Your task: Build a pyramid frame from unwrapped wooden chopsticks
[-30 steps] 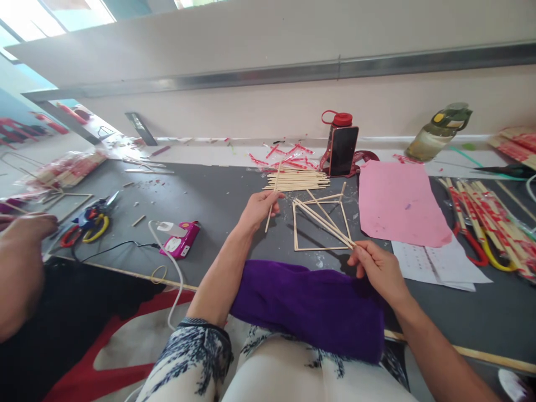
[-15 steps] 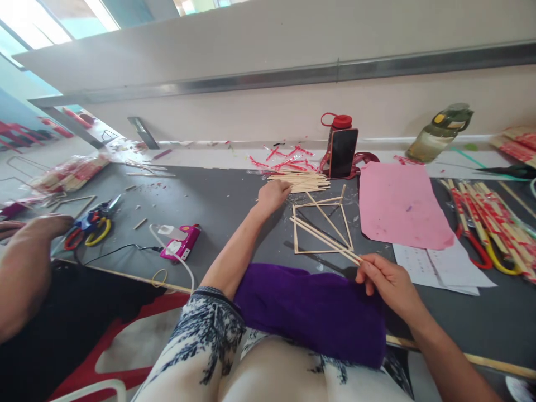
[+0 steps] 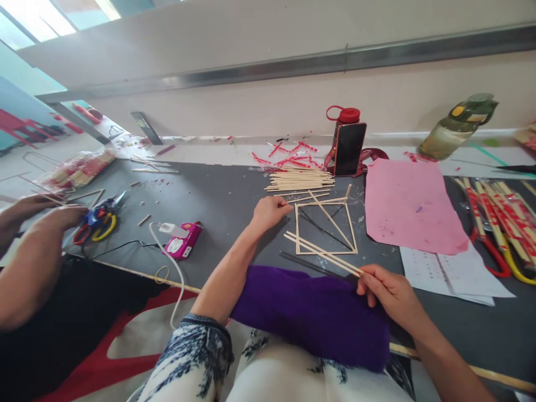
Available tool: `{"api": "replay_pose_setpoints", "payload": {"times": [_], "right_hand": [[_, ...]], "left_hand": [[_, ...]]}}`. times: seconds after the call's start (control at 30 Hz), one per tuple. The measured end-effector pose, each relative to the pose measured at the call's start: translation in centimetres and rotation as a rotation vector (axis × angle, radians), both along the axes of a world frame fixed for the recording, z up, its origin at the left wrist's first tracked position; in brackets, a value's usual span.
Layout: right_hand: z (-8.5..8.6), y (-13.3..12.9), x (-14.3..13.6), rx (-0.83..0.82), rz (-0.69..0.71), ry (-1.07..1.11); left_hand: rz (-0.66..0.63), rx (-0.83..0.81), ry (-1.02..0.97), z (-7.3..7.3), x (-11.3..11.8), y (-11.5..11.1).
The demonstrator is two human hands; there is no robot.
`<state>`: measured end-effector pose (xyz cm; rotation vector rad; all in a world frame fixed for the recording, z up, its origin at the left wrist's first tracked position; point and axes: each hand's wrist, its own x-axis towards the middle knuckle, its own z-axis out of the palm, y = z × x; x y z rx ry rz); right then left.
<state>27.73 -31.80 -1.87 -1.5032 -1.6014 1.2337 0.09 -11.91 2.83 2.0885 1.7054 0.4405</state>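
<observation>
My right hand [image 3: 387, 287] pinches two wooden chopsticks [image 3: 320, 252] by one end, and they slant up to the left over the front of a chopstick frame [image 3: 355, 229]. The frame lies on the table as a rough square with a diagonal stick across it. Beside its far left corner is my left hand [image 3: 271, 214], its fingers pinched together; whatever is in them is hidden. Just beyond those fingertips, a few loose chopsticks [image 3: 307, 196] lie in front of a pile of chopsticks [image 3: 299, 180]. A purple cloth [image 3: 310, 318] covers my lap.
Torn red-and-clear wrappers [image 3: 288, 155] lie behind the pile, beside a phone [image 3: 350, 149] leaning on a red-capped bottle. Pink paper [image 3: 412, 206], wrapped chopsticks [image 3: 498, 218] and scissors [image 3: 494, 262] are right. Left are a magenta box [image 3: 184, 240], pliers [image 3: 100, 218] and a co-worker's arm [image 3: 37, 245].
My left hand has drawn back from the chopstick pile toward me, and some chopsticks now lie apart from it. My right hand keeps its two chopsticks, their far ends slightly lower. The view has shifted slightly.
</observation>
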Motion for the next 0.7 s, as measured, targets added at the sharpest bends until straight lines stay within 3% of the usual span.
{"api": "replay_pose_setpoints", "payload": {"times": [0.23,0.5,0.7], "right_hand": [[0.0,-0.2,0.2,-0.019,-0.094,0.036],[-0.9,0.0,0.4,-0.004,-0.077,-0.023],[-0.8,-0.1,0.3,-0.014,-0.059,-0.074]], "left_hand": [[-0.003,0.052,-0.092,0.9,0.4,-0.3],[-0.026,0.025,-0.206,0.6,0.2,-0.1],[0.064,0.064,0.095,-0.8,0.8,0.3]]}}
